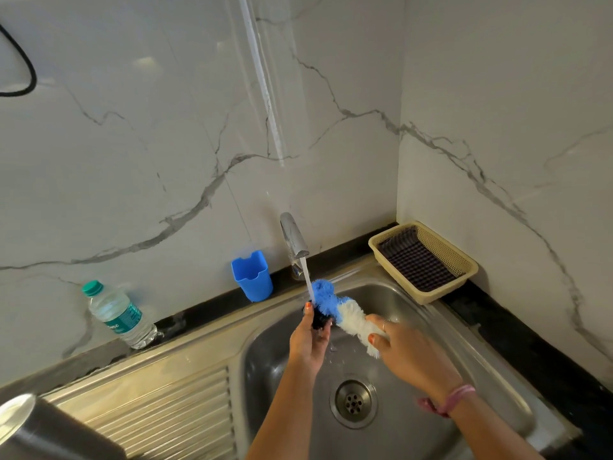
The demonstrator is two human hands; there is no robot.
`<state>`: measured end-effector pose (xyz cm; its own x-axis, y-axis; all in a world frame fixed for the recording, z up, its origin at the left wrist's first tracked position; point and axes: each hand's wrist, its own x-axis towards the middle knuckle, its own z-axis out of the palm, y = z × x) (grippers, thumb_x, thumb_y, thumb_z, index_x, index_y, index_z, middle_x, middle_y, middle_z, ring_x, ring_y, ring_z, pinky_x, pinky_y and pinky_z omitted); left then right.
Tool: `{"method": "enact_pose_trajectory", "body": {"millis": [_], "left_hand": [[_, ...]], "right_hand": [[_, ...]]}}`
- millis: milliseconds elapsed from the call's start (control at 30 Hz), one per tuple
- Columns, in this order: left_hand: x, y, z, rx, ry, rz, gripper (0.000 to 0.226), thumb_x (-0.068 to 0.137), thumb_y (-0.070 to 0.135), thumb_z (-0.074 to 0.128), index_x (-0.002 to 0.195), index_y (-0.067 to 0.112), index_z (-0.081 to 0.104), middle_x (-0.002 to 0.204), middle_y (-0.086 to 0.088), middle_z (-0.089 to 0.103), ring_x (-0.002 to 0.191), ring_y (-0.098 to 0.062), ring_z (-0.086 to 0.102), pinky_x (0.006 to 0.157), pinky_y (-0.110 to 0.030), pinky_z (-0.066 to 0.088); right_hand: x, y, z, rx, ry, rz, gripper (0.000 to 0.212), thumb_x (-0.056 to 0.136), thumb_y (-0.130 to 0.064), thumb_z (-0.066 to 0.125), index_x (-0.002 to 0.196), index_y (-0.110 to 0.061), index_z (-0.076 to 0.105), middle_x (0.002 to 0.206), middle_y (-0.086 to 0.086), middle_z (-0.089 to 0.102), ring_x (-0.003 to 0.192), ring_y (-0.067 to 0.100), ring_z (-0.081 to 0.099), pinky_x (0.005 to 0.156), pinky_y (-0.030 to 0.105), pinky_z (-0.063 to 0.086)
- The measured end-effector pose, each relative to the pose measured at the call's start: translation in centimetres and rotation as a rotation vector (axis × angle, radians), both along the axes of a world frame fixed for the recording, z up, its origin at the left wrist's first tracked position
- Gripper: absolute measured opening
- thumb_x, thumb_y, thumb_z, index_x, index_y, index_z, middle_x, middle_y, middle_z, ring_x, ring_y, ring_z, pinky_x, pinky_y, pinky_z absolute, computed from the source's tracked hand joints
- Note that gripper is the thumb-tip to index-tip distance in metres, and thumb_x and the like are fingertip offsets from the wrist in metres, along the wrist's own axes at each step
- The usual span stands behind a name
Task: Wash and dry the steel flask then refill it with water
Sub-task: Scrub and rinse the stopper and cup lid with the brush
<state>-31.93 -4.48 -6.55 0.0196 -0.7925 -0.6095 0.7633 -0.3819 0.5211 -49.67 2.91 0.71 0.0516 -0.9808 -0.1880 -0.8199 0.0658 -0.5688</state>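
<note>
A steel flask [30,426] lies on its side on the drainboard, bottom left, nearer the left hand [306,343], which pinches a dark cap [319,321] under the tap [295,239]. The right hand [403,348] grips the brush [345,313] scrubbing it.

The sink [491,370] is set into the tabletop [530,343], with the drain [353,401] in its floor and the ribbed drainboard [159,410] adjoining it on the left. The tap [293,239] stands behind the sink at the wall; the cup [252,277] sits just left of the tap, the water bottle [119,315] lies farther left against the wall, and the basket [423,260], with a cloth [414,260] in it, occupies the right rear corner. Above the sink, below the tap, the left hand [308,340] holds a small dark object [319,322] with the brush [345,315] against it, the right hand [408,350] holds the brush on the right, and a steel flask [39,433] lies at the near left edge on the drainboard.
</note>
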Motion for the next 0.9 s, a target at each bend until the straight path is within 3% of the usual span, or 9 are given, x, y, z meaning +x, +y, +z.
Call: {"method": "enact_pose_trajectory", "body": {"millis": [167,233,300,433,567,667,733,900], "left_hand": [[0.6,-0.2,-0.3,0.089,-0.075,-0.056,0.044,0.083,0.029,0.076,0.116,0.005,0.061,0.118,-0.023,0.064,0.099,-0.028,0.065,0.08,-0.031,0.057],[0.7,-0.5,-0.4,0.125,-0.139,-0.12,0.046,0.084,0.035,0.076,0.117,0.006,0.061,0.12,-0.023,0.062,0.089,-0.026,0.064,0.065,-0.028,0.056],[1.0,-0.7,0.0,0.137,-0.179,-0.178,0.046,0.087,0.039,0.072,0.117,0.007,0.06,0.118,-0.024,0.063,0.079,-0.024,0.063,0.06,-0.027,0.053],[1.4,-1.8,0.2,0.164,-0.398,-0.282,0.046,0.09,0.043,0.068,0.118,0.007,0.059,0.112,-0.021,0.063,0.086,-0.024,0.062,0.067,-0.028,0.051],[1.8,-3.0,-0.1,0.137,-0.887,-0.435,0.056,0.075,0.047,0.082,0.111,0.008,0.065,0.103,-0.012,0.068,0.091,-0.022,0.065,0.067,-0.027,0.053],[2.1,-3.1,0.0,0.017,-1.176,-0.586,0.054,0.067,0.041,0.089,0.109,0.013,0.069,0.096,-0.003,0.073,0.085,-0.015,0.07,0.072,-0.027,0.058],[2.4,-2.9,0.1,-0.026,-1.286,-0.636,0.055,0.063,0.035,0.092,0.109,0.018,0.068,0.098,0.0,0.072,0.087,-0.013,0.07,0.08,-0.03,0.059],[3.1,-2.3,0.6,-0.138,-1.426,-0.593,0.06,0.064,0.02,0.091,0.118,0.019,0.064,0.113,0.001,0.066,0.106,-0.016,0.06,0.099,-0.037,0.052]], "right_hand": [[-1.8,-0.2,-0.7,0.113,-0.062,-0.033,0.044,0.102,-0.035,0.039,0.146,-0.031,0.036,0.129,0.0,0.058,0.099,0.011,0.055,0.081,0.024,0.044],[-2.3,0.1,-1.3,0.156,-0.067,-0.045,0.044,0.102,-0.034,0.04,0.146,-0.031,0.036,0.133,0.0,0.056,0.109,0.015,0.055,0.087,0.027,0.043],[-2.6,0.7,-1.8,0.197,-0.073,-0.051,0.045,0.101,-0.035,0.04,0.146,-0.032,0.036,0.136,0.0,0.054,0.11,0.015,0.054,0.087,0.026,0.04],[-3.0,1.7,-3.0,0.237,-0.088,-0.07,0.047,0.1,-0.037,0.043,0.146,-0.03,0.037,0.139,-0.001,0.053,0.114,0.014,0.054,0.091,0.025,0.041],[-3.5,2.4,-3.3,0.249,-0.103,-0.074,0.046,0.102,-0.035,0.042,0.147,-0.028,0.034,0.139,-0.001,0.052,0.103,0.009,0.054,0.084,0.02,0.038],[-4.0,2.6,-3.2,0.249,-0.111,-0.092,0.047,0.102,-0.034,0.042,0.148,-0.027,0.034,0.14,-0.001,0.051,0.102,0.008,0.052,0.085,0.019,0.038],[-4.2,2.6,-3.2,0.251,-0.105,-0.093,0.046,0.102,-0.033,0.041,0.147,-0.027,0.034,0.139,-0.001,0.052,0.104,0.009,0.054,0.085,0.019,0.038],[-4.4,2.6,-3.8,0.257,-0.094,-0.079,0.048,0.102,-0.034,0.043,0.148,-0.026,0.033,0.146,0.0,0.045,0.129,0.016,0.047,0.102,0.026,0.037]]}}
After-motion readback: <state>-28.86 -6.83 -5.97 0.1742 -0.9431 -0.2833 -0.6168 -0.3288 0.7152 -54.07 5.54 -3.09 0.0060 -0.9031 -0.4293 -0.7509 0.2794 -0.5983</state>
